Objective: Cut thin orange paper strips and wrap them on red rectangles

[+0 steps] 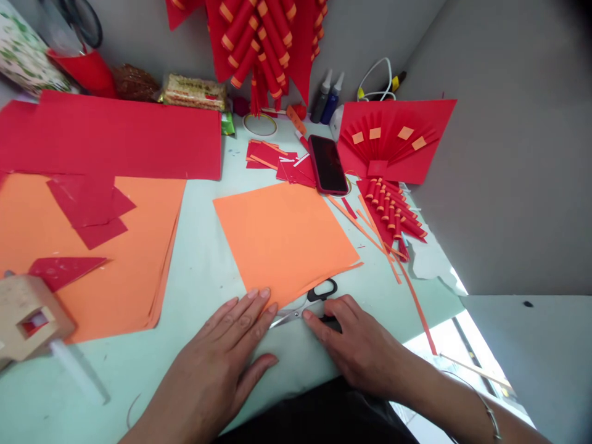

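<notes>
My left hand (235,351) lies flat with its fingertips on the near left corner of a sheet of orange paper (287,240). A thin cut edge lifts slightly along the sheet's near right side. Just below that edge, a pair of scissors (296,314) with black handles lies partly spread, blades pointing left towards my left fingertips. My right hand (354,339) is closed around the nearer handle, thumb close to the pivot. One handle loop shows free above my fingers; the other is mostly covered by them.
A phone (328,164) rests behind the orange sheet, by red paper scraps (272,157) and orange strips (370,234). Red paper firecrackers (391,206) and a red fan card (398,139) are at right. At left are orange sheets (161,246), red card (139,139) and a glue gun (32,317).
</notes>
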Motion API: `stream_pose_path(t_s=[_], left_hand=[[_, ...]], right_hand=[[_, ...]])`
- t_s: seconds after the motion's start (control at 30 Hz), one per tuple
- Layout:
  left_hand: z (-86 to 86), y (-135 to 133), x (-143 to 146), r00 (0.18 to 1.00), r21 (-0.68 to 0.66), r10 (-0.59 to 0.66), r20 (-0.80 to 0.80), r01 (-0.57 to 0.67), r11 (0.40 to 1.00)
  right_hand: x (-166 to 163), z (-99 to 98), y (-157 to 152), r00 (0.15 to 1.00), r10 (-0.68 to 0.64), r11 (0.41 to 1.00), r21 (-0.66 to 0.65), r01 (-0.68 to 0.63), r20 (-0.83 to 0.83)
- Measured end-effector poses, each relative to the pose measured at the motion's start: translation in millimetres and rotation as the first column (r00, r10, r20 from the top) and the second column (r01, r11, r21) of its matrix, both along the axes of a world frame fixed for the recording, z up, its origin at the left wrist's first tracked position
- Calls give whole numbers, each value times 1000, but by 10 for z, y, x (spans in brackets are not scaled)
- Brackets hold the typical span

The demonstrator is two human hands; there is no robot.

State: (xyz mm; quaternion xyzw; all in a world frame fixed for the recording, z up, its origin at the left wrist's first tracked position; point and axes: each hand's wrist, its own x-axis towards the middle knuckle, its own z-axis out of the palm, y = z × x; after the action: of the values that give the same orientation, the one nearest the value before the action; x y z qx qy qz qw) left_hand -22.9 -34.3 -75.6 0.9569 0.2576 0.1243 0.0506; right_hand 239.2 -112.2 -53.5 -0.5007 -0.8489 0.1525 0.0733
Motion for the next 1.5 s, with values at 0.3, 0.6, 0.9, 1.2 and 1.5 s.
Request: stream_pose_path(t_s=[0.3,0.6,0.9,1.2,1.5], left_hand=[[-16,1,-7,1000,-9,3,-5,-3,1000],[-5,-9,-9,1000,-20,7,16,-6,1000],[10,0,-1,1000,-47,3,1,-3,999],[26,9,15,1000,-58,8,16,-7,998],[37,-7,-28,997,-61,53,60,-50,997]], right_hand=[[5,14,-13,1000,-1,999,-50,1,-1],[-44,14,-35,1000,3,999,-33,-3,24],[-92,12,-57,1000,-3,1000,6,3,1],[-86,8,-154,999,-27,997,-77,25,-18],[225,212,-325,935,-209,961,-239,141,-288]])
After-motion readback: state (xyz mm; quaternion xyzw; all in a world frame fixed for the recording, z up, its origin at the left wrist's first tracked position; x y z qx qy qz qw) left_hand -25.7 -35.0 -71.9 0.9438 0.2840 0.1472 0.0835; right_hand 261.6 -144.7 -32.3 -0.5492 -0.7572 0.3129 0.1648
